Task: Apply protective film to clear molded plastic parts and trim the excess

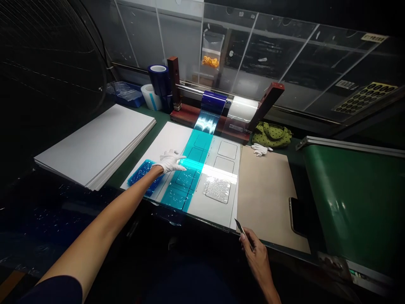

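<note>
My left hand (pixel 169 162), in a white glove, reaches over the work sheet with its fingers spread, the tips at the left edge of a blue film strip (pixel 198 147). This strip runs down from a dark blue film roll (pixel 214 100) across a white sheet (pixel 218 213) marked with black rounded rectangles. Under my left wrist lies a pile of blue film pieces (pixel 141 179). A clear film piece (pixel 218 190) covers one outline on the right. My bare right hand (pixel 255 251) is closed around a craft knife (pixel 239 227), its dark blade pointing up-left near the table's front edge.
A stack of white sheets (pixel 98 143) stands at left. Behind are a wooden roll stand (pixel 186 115), a white film roll (pixel 243 109) and spare rolls (pixel 158 76). Brown board (pixel 265 185), a phone (pixel 296 216), a glove (pixel 261 149), a green pouch (pixel 272 134) and a green conveyor (pixel 351 194) lie right.
</note>
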The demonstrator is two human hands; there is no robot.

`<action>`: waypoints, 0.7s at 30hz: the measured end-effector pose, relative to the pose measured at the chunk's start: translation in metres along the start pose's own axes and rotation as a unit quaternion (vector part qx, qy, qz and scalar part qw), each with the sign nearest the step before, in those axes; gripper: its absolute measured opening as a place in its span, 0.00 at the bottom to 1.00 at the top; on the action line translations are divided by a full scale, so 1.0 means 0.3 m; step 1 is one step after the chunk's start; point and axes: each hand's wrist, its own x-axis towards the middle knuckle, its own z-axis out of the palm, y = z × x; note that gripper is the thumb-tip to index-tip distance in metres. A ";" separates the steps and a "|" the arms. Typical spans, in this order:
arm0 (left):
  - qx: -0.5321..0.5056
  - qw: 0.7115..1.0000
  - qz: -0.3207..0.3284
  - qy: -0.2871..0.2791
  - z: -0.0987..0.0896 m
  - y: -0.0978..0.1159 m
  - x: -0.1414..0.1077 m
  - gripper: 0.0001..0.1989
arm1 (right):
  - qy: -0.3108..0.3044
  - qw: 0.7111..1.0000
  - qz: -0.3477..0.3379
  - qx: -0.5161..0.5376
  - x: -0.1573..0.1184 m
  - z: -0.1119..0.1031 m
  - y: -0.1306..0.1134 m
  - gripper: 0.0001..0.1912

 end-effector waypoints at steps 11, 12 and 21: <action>0.100 0.993 -0.062 -0.004 0.100 -0.085 -0.526 0.19 | -0.080 0.920 -0.231 -0.305 0.210 0.316 -0.325 0.22; 0.099 0.993 -0.067 -0.011 0.128 -0.094 -0.555 0.18 | -0.100 0.902 -0.243 -0.342 0.238 0.357 -0.367 0.23; 0.002 0.981 -0.192 0.030 0.181 -0.119 -0.665 0.20 | -0.171 0.837 -0.302 -0.424 0.376 0.588 -0.594 0.21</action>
